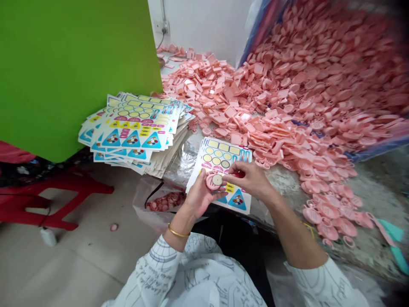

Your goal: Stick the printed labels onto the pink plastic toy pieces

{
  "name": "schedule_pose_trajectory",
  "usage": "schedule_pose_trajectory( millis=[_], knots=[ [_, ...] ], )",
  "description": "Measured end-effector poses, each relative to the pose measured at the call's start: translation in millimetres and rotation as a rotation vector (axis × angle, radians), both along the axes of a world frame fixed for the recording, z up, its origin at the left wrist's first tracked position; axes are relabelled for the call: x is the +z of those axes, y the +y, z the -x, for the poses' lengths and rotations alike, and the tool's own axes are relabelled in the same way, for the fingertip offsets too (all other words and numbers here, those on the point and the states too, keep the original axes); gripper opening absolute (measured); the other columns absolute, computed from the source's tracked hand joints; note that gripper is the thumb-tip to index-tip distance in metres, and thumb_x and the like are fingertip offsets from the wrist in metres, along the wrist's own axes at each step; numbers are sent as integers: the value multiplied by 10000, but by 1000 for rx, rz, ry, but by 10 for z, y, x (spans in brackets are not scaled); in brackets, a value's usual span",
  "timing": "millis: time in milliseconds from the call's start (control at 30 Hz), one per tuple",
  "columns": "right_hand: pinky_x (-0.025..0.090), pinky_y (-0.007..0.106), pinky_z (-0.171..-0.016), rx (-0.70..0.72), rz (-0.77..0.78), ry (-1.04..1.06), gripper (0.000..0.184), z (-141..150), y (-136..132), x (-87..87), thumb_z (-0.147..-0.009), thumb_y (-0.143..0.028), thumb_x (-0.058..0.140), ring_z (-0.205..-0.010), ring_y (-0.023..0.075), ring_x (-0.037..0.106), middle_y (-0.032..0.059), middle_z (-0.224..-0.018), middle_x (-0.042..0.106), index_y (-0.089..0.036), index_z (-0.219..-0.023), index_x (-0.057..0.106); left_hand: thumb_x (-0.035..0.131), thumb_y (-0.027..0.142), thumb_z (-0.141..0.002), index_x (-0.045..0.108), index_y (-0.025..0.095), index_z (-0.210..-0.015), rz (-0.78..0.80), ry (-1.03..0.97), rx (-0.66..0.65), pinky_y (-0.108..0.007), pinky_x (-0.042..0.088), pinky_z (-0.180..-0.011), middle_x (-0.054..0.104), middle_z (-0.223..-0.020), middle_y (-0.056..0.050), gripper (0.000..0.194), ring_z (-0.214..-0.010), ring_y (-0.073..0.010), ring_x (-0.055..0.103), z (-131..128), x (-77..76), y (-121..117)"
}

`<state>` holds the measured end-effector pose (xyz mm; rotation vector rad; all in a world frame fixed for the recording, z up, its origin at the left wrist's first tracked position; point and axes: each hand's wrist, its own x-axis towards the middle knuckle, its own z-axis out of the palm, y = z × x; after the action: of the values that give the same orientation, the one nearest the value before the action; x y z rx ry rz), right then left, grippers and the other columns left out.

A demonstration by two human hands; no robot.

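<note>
My left hand (200, 197) is closed around the edge of a round pink plastic piece (210, 182), held face up above a sheet of stickers (208, 158). A round, pale sticker (217, 180) overlaps the face of that piece; whether it is stuck down I cannot tell. The fingers of my right hand (251, 180) pinch the sticker's right edge. Something small and red (239, 174) shows within the right hand, its kind hidden by the fingers. Printed on the sheet are yellow rectangles, ovals, pink half-rounds and blue triangles.
Left of my hands rises a stack of similar sticker sheets (134, 128). A large heap of pink plastic pieces (236, 115) spreads from a tilted, lined container (367, 149). Below the table edge hangs a plastic bag (140, 200) with pink pieces. A red stool (64, 209) and green panel (79, 72) stand left.
</note>
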<state>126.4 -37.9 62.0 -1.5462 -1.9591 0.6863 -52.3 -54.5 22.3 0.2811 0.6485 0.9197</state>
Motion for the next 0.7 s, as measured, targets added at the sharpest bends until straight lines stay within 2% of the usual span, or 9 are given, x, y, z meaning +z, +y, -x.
schedule_pose_trajectory(
  millis=[300,533,700],
  knots=[
    [351,247,-590,49,-37,-97,270,72,-16,-72,-786,-432,733,-589,114,536,-23,-652,636,-199,-697,630,419,538,-956,601,141,-969,34,-3,17,-453,559,-822,671,-779,-63,438,-651,-175,652,-15,-70,-38],
    [360,258,-618,41,-9,-110,258,70,-11,-123,-793,-440,715,-608,125,555,-15,-679,661,-212,-696,644,462,578,-925,633,139,-956,32,29,11,-409,566,-771,666,-771,-65,472,-642,-169,636,-31,-70,-51],
    [355,263,-620,29,1,-140,269,72,-13,-142,-792,-456,699,-616,139,554,0,-698,674,-217,-683,641,476,590,-913,641,140,-986,27,43,4,-428,561,-798,671,-805,-70,485,-652,-171,638,-42,-55,-59]
  ],
)
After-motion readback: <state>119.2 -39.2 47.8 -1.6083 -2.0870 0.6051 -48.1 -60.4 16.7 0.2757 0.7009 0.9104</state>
